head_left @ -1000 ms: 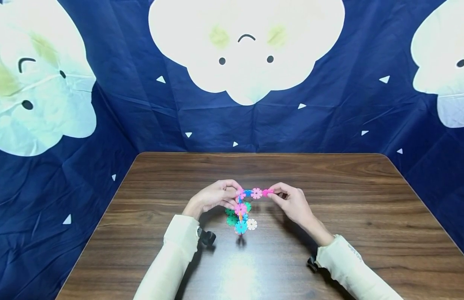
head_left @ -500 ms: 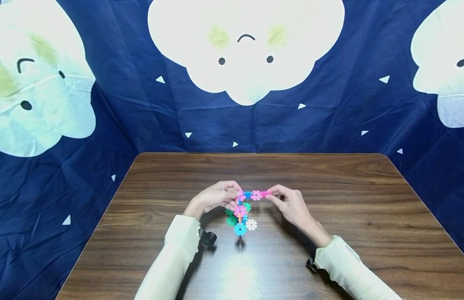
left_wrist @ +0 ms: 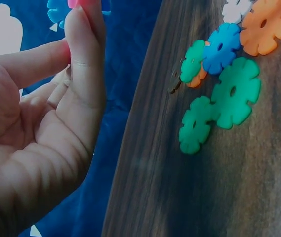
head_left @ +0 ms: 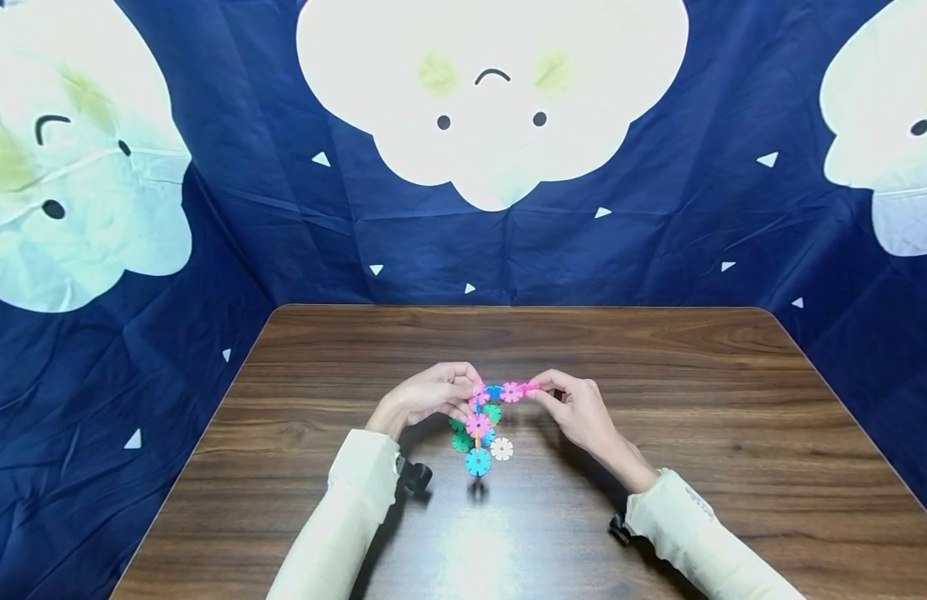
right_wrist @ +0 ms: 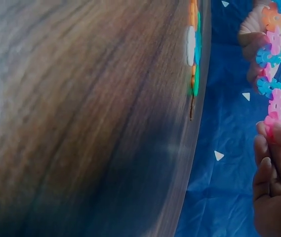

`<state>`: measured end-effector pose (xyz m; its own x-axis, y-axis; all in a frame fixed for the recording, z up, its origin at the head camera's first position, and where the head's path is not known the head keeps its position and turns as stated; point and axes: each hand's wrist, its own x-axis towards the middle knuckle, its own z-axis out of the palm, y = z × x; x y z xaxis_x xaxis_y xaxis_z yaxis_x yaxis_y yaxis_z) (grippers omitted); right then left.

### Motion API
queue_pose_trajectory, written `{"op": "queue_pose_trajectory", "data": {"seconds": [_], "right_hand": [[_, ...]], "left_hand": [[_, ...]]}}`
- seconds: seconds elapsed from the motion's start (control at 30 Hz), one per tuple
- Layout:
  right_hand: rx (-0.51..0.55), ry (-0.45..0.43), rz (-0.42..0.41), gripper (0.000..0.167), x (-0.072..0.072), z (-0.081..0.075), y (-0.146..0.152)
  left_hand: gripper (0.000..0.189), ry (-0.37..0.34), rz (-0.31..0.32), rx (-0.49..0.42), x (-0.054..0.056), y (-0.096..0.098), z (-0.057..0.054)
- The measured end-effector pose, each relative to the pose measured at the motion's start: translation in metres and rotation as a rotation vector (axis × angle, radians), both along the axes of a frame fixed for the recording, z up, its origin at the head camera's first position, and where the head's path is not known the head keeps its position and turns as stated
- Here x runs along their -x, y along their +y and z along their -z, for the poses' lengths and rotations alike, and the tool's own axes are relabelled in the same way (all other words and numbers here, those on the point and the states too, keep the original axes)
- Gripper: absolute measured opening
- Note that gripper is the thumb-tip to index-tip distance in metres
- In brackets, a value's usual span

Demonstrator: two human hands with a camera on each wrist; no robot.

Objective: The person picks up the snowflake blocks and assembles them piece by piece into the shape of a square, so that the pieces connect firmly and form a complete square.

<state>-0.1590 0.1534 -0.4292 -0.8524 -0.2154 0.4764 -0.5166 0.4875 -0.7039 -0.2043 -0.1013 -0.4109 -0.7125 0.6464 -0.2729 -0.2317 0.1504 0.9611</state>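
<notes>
Head view showed your left hand (head_left: 430, 395) pinching the flower chain (head_left: 478, 425) at its bend and your right hand (head_left: 581, 410) pinching its pink end (right_wrist: 278, 120), above the table (head_left: 658, 358). It looked light and stiff, its joints probably weak; discs (head_left: 478, 462) beside them seemed the safest hold.

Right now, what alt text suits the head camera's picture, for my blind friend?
A person's left hand and right hand hold a chain of colourful flower-shaped pieces over a wooden table, where more pieces lie. Behind hangs dark blue cloth printed with white clouds.
</notes>
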Motion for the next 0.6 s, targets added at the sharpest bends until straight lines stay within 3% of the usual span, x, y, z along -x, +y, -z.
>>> {"op": "queue_pose_trajectory", "data": {"seconds": [0.17,0.4,0.5,0.6], "right_hand": [[-0.001,-0.022,-0.011,0.006,0.001,-0.001,0.0],[0.036,-0.198,-0.045,0.021,0.0,-0.002,-0.002],[-0.038,-0.272,-0.073,0.019,-0.001,0.004,-0.002],[-0.17,-0.334,-0.167,0.018,-0.005,0.009,-0.005]], "left_hand": [[0.005,0.002,0.007,-0.018,0.002,-0.002,0.002],[0.007,0.014,-0.014,-0.025,0.003,-0.011,0.0],[0.007,0.012,-0.033,-0.023,0.004,-0.015,0.0],[0.008,0.007,-0.045,-0.026,0.003,-0.018,0.001]]}}
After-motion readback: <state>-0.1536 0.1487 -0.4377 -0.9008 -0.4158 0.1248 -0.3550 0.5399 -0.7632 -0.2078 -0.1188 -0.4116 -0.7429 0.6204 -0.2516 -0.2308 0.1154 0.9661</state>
